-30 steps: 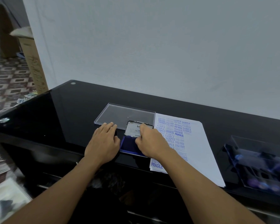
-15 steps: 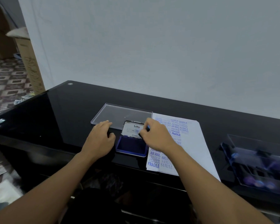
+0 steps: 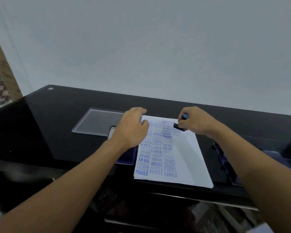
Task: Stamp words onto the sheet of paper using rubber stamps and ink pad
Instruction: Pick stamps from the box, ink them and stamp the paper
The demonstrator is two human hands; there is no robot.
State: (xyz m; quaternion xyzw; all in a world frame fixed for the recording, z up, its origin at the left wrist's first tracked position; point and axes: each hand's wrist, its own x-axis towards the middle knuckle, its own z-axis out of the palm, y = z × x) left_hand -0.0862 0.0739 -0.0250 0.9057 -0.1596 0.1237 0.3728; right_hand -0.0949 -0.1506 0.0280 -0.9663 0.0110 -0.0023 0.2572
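right hand (image 3: pixel 198 121) grips a rubber stamp (image 3: pixel 179 126) over the sheet (image 3: pixel 188 157).

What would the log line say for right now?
right hand: holds rubber stamp over sheet of paper | left hand: over ink pad, empty

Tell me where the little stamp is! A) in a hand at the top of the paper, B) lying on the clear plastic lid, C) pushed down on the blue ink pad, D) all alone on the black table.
A: the right hand grips the stamp over the top part of the paper, well away from the ink pad.
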